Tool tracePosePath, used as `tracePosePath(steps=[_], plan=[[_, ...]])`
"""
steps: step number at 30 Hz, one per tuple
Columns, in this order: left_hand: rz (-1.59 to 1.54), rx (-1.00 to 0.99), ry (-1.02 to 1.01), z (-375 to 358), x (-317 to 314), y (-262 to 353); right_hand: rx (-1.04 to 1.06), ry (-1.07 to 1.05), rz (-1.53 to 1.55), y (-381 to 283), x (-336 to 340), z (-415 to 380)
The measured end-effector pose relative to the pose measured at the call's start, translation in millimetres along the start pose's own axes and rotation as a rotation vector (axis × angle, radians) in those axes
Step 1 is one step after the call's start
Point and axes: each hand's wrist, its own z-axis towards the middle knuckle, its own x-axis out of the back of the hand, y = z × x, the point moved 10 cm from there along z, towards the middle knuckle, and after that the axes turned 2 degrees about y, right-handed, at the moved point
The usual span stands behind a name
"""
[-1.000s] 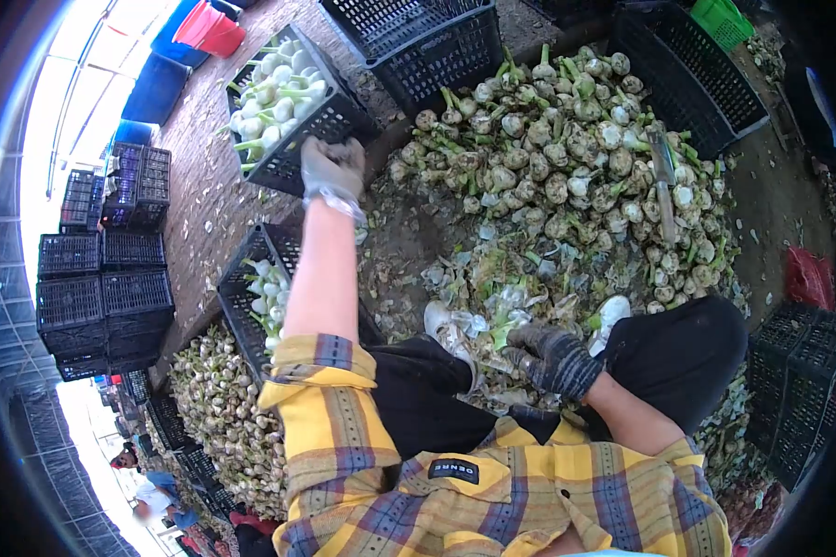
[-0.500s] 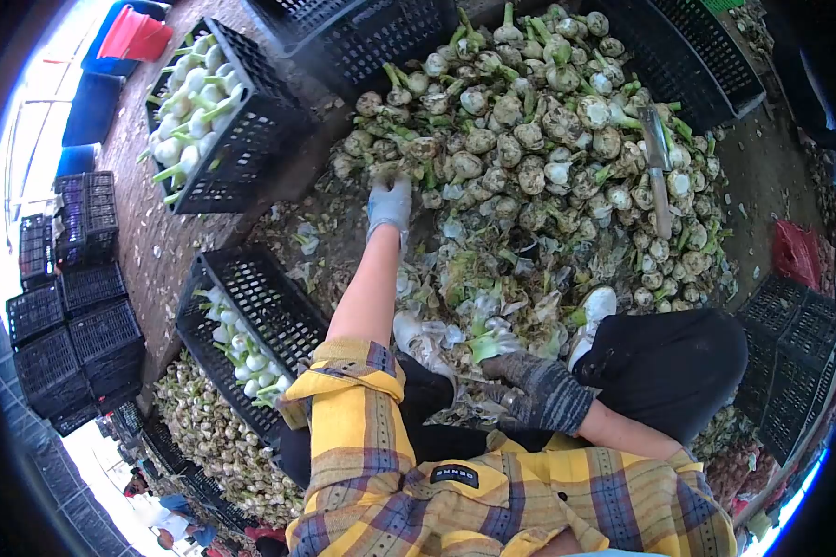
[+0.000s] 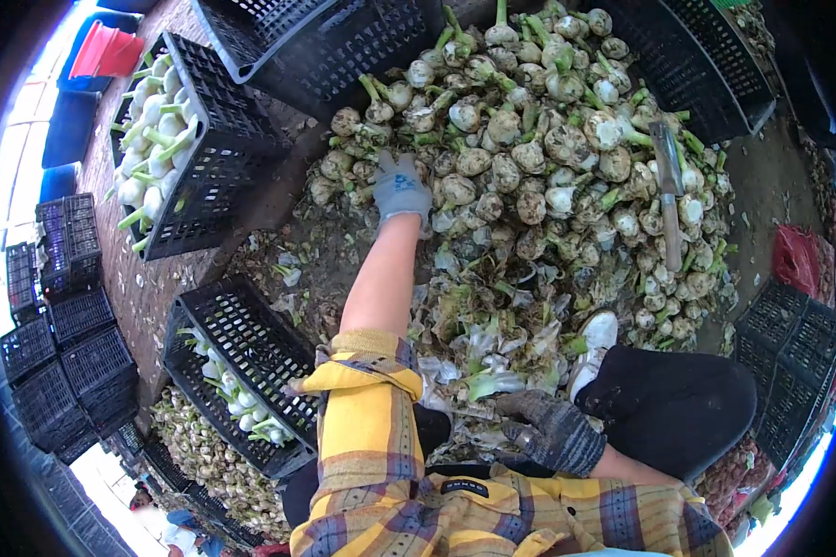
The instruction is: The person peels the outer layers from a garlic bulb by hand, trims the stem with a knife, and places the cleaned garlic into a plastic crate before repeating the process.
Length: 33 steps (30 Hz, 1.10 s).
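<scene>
- The gloved left hand (image 3: 400, 188) rests palm-down on the bulb pile (image 3: 529, 158); whether it has closed round a bulb cannot be told.
- The gloved right hand (image 3: 550, 431) lies loosely curled near the lap, holding nothing visible.
- A knife (image 3: 669, 190) lies on the pile.

Swinging the gloved left hand (image 3: 401, 184) away from the tilted crate of trimmed white bulbs (image 3: 181, 139), where it was a second ago, and stretching it out onto the pile of untrimmed bulbs (image 3: 529, 148). Sliding the dark-gloved right hand (image 3: 550, 429) slightly lower among the cut leaves (image 3: 492, 348).
</scene>
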Motion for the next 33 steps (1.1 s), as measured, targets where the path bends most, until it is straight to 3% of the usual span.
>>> tracePosePath(steps=[3,6,10,12,15,17,18,19,20,22,24,26,29,33], plan=[[0.031,-0.026,0.013,-16,19,2,-0.041,-0.002,0.021,-5,-1,-2],[-0.067,0.082,-0.134,-31,16,-20,0.022,0.016,0.005,-15,0,-5],[-0.476,0.307,-0.021,-73,31,-51,0.254,0.047,-0.095,-29,-2,-18],[-0.651,0.277,0.036,-72,4,-68,0.346,0.074,-0.138,-31,-4,-25],[-1.063,0.211,0.114,-92,2,-54,0.389,0.169,-0.081,-37,7,-34],[-1.218,0.254,0.018,-131,38,-21,0.385,0.274,-0.066,-36,16,-35],[-1.293,0.273,-0.040,-148,49,-3,0.315,0.221,0.020,-25,18,-29],[-1.156,0.302,0.071,-155,47,-6,0.229,0.276,0.126,-20,24,-30],[-1.293,0.206,-0.012,-173,60,19,0.345,0.474,0.052,-25,40,-36],[-1.403,0.125,-0.184,-220,90,59,0.302,0.495,0.135,-20,52,-40],[-1.435,0.013,-0.112,-246,109,73,0.283,0.526,0.324,-10,59,-36],[-1.300,-0.012,-0.095,-277,124,79,0.247,0.560,0.273,-25,74,-50],[-1.209,-0.159,0.081,-312,141,83,0.125,0.432,0.612,-30,75,-65],[-1.176,-0.485,0.251,-359,163,99,0.209,0.421,0.538,-31,72,-66]])
